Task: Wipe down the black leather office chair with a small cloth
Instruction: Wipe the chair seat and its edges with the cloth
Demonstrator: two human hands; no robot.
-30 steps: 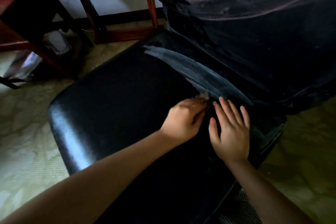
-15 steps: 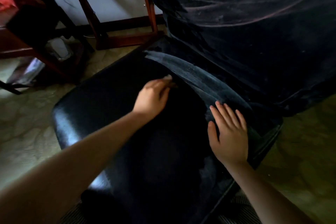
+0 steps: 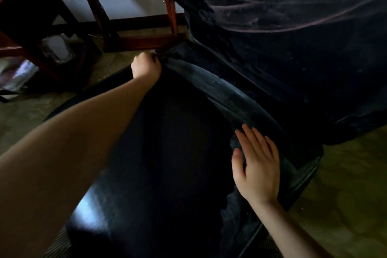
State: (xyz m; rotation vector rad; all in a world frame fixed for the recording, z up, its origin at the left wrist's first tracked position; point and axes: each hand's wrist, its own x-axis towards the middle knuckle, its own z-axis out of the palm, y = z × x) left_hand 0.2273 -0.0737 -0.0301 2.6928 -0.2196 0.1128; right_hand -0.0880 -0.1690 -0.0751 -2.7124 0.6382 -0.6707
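Fingers (image 3: 146, 59) of the left hand (image 3: 145, 67) are curling tightly around the cloth (image 3: 155, 53), of which only a pale scrap is showing at the fingertips. The right hand (image 3: 256, 167) is lying flat, its fingers straight and together, pressing on the near right part of the seat (image 3: 167, 153) and holding nothing.

Over the last 1 second the left hand has been sweeping the cloth from beside the right hand along the back of the seat to its far left corner, while the right hand is staying put, steadying the chair (image 3: 301, 174). So 1 pass along the rear edge is probably finishing. A grey dusty band (image 3: 219, 92) is still running below the backrest (image 3: 293, 58), so more strokes are looking necessary.

Wooden legs (image 3: 144, 41) are standing on the floor (image 3: 345, 195) just beyond that corner, crowding the hand's follow-through. The backrest is leaning close over the band, narrowing the reach.
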